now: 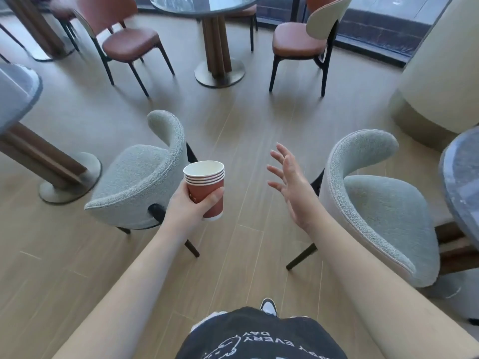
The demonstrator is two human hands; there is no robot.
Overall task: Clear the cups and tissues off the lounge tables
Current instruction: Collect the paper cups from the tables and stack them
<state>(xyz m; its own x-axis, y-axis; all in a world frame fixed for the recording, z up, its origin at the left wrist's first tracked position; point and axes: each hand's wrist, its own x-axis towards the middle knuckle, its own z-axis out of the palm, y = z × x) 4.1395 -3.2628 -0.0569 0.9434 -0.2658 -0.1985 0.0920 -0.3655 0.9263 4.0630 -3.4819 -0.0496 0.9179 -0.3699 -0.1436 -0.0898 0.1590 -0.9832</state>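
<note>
Gripping cup stack [206, 189] upright in L hand [188, 206]; R hand [291, 187] just beside, fingers spread wide, holding nothing. No cups/tissues visible on tabletops; can't tell which is nearer.

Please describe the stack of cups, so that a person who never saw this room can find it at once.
Look at the wooden floor between the two grey fabric armchairs. Above it, the person's left hand grips a stack of red paper cups with white insides, held upright. It is the only red-and-white thing in the scene; the right hand beside it is open and holds nothing.
</note>
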